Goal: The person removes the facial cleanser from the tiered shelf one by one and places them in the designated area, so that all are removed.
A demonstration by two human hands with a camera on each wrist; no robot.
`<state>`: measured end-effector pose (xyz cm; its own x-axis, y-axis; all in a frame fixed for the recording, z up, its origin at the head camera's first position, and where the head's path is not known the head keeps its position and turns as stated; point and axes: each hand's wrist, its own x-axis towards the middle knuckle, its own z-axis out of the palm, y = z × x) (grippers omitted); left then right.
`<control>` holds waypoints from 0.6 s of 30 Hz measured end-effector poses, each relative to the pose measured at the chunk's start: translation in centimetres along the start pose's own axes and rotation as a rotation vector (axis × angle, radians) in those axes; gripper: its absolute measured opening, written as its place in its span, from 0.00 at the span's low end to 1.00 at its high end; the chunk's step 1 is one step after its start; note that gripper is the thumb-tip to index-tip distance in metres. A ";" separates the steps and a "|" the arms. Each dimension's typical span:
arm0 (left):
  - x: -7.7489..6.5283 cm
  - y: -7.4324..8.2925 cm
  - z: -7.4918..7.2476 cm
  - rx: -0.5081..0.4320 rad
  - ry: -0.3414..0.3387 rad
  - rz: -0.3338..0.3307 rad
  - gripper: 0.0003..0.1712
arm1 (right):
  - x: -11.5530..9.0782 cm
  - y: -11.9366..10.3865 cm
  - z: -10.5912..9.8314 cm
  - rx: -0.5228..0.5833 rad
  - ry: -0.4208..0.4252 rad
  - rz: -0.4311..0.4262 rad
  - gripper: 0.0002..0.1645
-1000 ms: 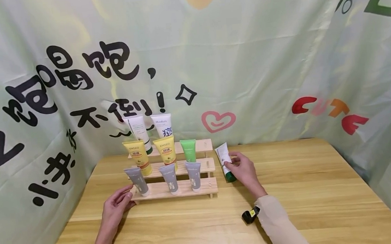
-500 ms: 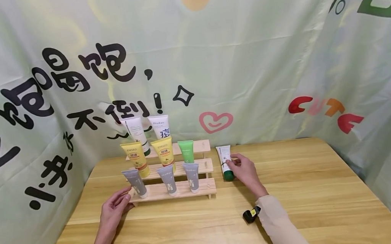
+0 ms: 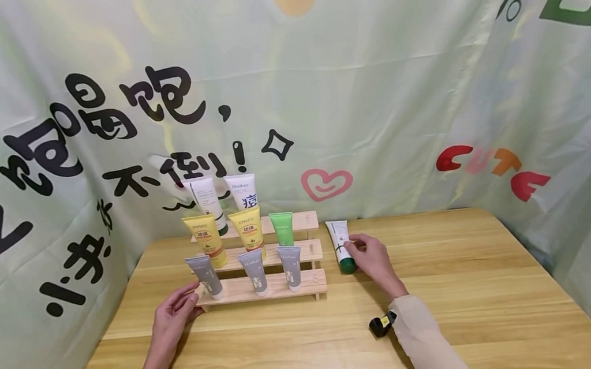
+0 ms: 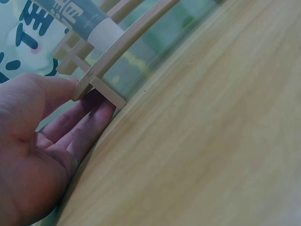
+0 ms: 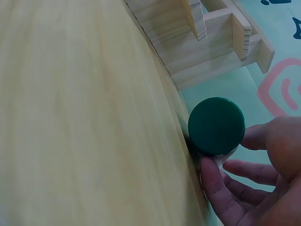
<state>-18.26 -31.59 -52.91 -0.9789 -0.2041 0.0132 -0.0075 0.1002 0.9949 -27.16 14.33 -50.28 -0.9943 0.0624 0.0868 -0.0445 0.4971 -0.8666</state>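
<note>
A three-tier wooden display rack (image 3: 277, 287) holds squeeze tubes standing on their caps. My left hand (image 3: 172, 314) grips its front left end; in the left wrist view the thumb is at the plank's end, with the fingers below beside the leg (image 4: 110, 93). Right of the rack, my right hand (image 3: 373, 256) holds a white squeeze tube (image 3: 338, 236) with a green cap (image 5: 217, 126) between thumb and fingers. This tube is low at the tabletop, its cap toward me and its flat end toward the back. The palm side of the right hand is hidden in the head view.
Grey tubes (image 3: 290, 267) stand on the front tier, yellow tubes (image 3: 247, 232) and a green tube (image 3: 281, 229) on the middle one, and white tubes (image 3: 241, 190) on the top one. A printed curtain (image 3: 384, 114) hangs behind the wooden table (image 3: 480, 286).
The white tube in my right hand has turned slightly, from leaning left to nearer straight. My left hand stays at the rack's end. The head view has shifted a little.
</note>
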 end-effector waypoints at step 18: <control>0.3 0.9 0.2 0.046 0.000 -0.065 0.26 | 0.2 0.3 -0.3 0.014 0.035 -0.037 0.23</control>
<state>-18.57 -31.37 -52.03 -0.9759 -0.2118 -0.0515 -0.0807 0.1313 0.9880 -27.32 14.79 -50.36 -0.9880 0.0743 0.1354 -0.0825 0.4876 -0.8692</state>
